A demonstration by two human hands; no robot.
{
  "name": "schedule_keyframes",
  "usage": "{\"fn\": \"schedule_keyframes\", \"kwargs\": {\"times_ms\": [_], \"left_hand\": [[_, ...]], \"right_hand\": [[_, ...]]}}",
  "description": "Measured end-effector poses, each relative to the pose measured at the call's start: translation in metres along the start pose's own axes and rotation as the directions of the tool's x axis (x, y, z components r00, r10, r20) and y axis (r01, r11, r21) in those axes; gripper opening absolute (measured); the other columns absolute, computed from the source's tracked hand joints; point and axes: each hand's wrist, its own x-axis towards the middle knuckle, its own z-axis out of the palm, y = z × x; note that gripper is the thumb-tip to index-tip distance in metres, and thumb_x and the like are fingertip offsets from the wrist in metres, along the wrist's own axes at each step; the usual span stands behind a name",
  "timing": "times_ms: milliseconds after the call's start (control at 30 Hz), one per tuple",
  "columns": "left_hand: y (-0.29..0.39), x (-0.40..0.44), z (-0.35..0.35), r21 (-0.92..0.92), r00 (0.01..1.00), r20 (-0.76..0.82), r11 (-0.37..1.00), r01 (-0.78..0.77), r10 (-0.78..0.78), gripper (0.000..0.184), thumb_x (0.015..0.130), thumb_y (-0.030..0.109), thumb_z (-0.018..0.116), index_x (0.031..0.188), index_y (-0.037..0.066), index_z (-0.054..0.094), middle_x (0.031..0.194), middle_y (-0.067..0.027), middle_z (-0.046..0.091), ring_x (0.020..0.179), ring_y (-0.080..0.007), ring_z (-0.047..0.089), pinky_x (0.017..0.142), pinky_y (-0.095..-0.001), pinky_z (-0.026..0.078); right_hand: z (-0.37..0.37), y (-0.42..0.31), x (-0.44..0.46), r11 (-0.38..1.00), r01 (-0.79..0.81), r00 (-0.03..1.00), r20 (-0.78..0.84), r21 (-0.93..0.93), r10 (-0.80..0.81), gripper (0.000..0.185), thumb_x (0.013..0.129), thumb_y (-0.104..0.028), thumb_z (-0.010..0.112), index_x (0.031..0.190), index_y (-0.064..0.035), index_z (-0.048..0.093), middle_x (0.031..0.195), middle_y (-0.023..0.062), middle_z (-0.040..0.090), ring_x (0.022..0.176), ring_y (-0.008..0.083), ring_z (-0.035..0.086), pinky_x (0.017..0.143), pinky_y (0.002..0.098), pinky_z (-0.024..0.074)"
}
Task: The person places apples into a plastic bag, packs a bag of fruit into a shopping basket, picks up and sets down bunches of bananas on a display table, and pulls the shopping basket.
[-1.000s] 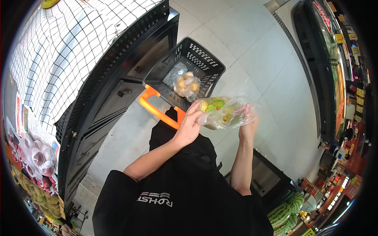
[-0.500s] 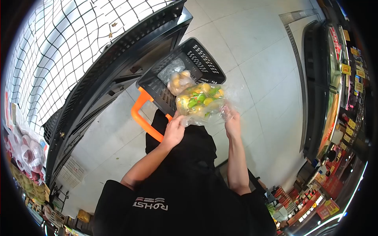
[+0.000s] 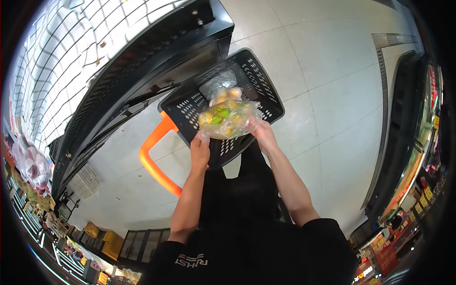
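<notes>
Presently held: a clear plastic bag of yellow fruit [image 3: 228, 119], stretched between both hands, with bright green patches showing among the yellow; whether these are print or produce, I cannot tell.
Left hand: the left hand [image 3: 199, 149] pinches the near left corner of the film between thumb and fingers.
Right hand: the right hand [image 3: 264, 135] grips the gathered right end of the same bag, its fingertips partly veiled by the film.
Shopping basket: a black perforated shopping basket [image 3: 262, 78] opens beneath and beyond the grip, and the held bag lies over its mouth; whether that bag touches what is below, I cannot tell.
Orange handle: the orange basket handle [image 3: 151, 159] swings out to the left of the grip, its near end passing behind the left forearm.
Basket contents: just beyond the held bag sits a bag of pale yellow-brown round produce [image 3: 228, 95], partly covered by it; farther on and touching it is a crumpled clear bag [image 3: 220, 81].
Display stand: a black display stand [image 3: 156, 71] runs left of and beyond the grip, topped by a white grid-patterned cloth [image 3: 61, 57].
Floor: pale floor tiles [image 3: 318, 90] spread to the right of the grip.
Clothing: a black T-shirt [image 3: 266, 247] with white lettering shows nearer the body than the grip.
</notes>
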Motion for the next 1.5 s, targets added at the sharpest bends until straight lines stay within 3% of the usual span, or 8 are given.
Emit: {"fn": "schedule_keyframes", "kwargs": {"times_ms": [167, 233, 333, 533, 567, 1033, 1200, 1500], "left_hand": [[-0.054, 0.088, 0.022, 0.015, 0.992, -0.112, 0.998, -0.062, 0.063, 0.038, 0.099, 0.027, 0.05, 0.122, -0.003, 0.059, 0.106, -0.0041, 0.064, 0.096, -0.0113, 0.055, 0.086, -0.0265, 0.043], [-0.077, 0.132, 0.03, 0.076, 0.968, -0.2, 0.987, -0.141, 0.154, 0.038, 0.098, 0.025, 0.05, 0.121, -0.004, 0.059, 0.108, -0.0093, 0.065, 0.097, -0.0149, 0.056, 0.087, -0.029, 0.043], [-0.086, 0.179, 0.032, 0.145, 0.976, -0.188, 0.986, -0.083, 0.11, 0.037, 0.098, 0.023, 0.048, 0.119, -0.005, 0.059, 0.109, -0.0118, 0.065, 0.099, -0.0167, 0.057, 0.089, -0.03, 0.043], [-0.147, 0.25, 0.025, 0.168, 0.901, -0.378, 0.973, -0.161, 0.214, 0.025, 0.094, 0.021, 0.051, 0.085, -0.001, 0.059, 0.075, 0.0016, 0.052, 0.07, -0.0086, 0.043, 0.061, -0.0263, 0.036], [-0.154, 0.259, 0.018, 0.238, 0.943, -0.296, 0.968, -0.082, 0.153, 0.037, 0.098, 0.021, 0.046, 0.121, -0.005, 0.057, 0.112, -0.0171, 0.066, 0.103, -0.0245, 0.059, 0.091, -0.033, 0.042], [-0.186, 0.314, 0.016, 0.398, 0.946, -0.276, 0.916, -0.048, 0.17, 0.037, 0.094, 0.015, 0.045, 0.124, -0.004, 0.056, 0.115, -0.0207, 0.064, 0.107, -0.028, 0.06, 0.094, -0.034, 0.042], [-0.211, 0.344, 0.01, 0.345, 0.955, -0.29, 0.938, 0.046, 0.059, 0.026, 0.093, 0.02, 0.052, 0.097, -0.003, 0.063, 0.074, -0.0007, 0.053, 0.068, -0.0101, 0.044, 0.06, -0.0281, 0.035], [-0.263, 0.383, -0.035, 0.346, 0.973, -0.212, 0.925, 0.157, -0.086, 0.024, 0.09, 0.005, 0.045, 0.11, 0.004, 0.059, 0.066, 0.0021, 0.048, 0.051, -0.0074, 0.043, 0.047, -0.0248, 0.034]], "right_hand": [[-0.019, 0.007, 0.091, 0.929, -0.077, 0.996, 0.019, -0.363, 0.09, 0.029, 0.1, -0.025, 0.048, 0.111, -0.005, 0.066, 0.11, 0.0072, 0.066, 0.105, 0.0144, 0.059, 0.092, 0.0296, 0.0449], [-0.012, 0.002, 0.13, 0.918, -0.316, 0.949, -0.08, -0.241, 0.306, 0.027, 0.099, -0.026, 0.049, 0.105, -0.0066, 0.066, 0.106, 0.0041, 0.066, 0.103, 0.0166, 0.059, 0.092, 0.0345, 0.0444], [-0.019, 0.048, 0.204, 0.957, -0.26, 0.965, 0.004, -0.126, 0.263, 0.026, 0.097, -0.027, 0.051, 0.108, -0.0078, 0.066, 0.108, 0.002, 0.065, 0.107, 0.0159, 0.058, 0.094, 0.0361, 0.0435], [-0.022, 0.1, 0.283, 0.967, -0.247, 0.963, 0.092, -0.059, 0.252, 0.022, 0.099, -0.026, 0.048, 0.1, -0.012, 0.064, 0.103, 0.0012, 0.065, 0.102, 0.0113, 0.057, 0.094, 0.0311, 0.042], [-0.022, 0.109, 0.291, 0.969, -0.243, 0.965, 0.088, -0.041, 0.245, 0.022, 0.099, -0.026, 0.048, 0.1, -0.012, 0.064, 0.103, 0.0012, 0.065, 0.102, 0.0113, 0.057, 0.094, 0.0311, 0.042], [-0.03, 0.178, 0.358, 0.987, -0.114, 0.99, 0.096, 0.113, 0.104, 0.024, 0.095, -0.024, 0.052, 0.091, -0.0061, 0.068, 0.088, 0.0028, 0.066, 0.086, 0.0117, 0.058, 0.08, 0.0266, 0.0442], [-0.036, 0.192, 0.376, 0.993, -0.099, 0.993, 0.069, 0.06, 0.095, 0.028, 0.097, -0.027, 0.05, 0.091, -0.006, 0.068, 0.089, 0.0014, 0.065, 0.082, 0.0101, 0.056, 0.076, 0.0257, 0.0434], [-0.025, 0.241, 0.412, 0.965, 0.04, 0.993, 0.12, -0.261, -0.009, 0.028, 0.094, -0.024, 0.057, 0.112, -0.0049, 0.067, 0.101, 0.0035, 0.068, 0.095, 0.0139, 0.059, 0.086, 0.0291, 0.0455]]}}
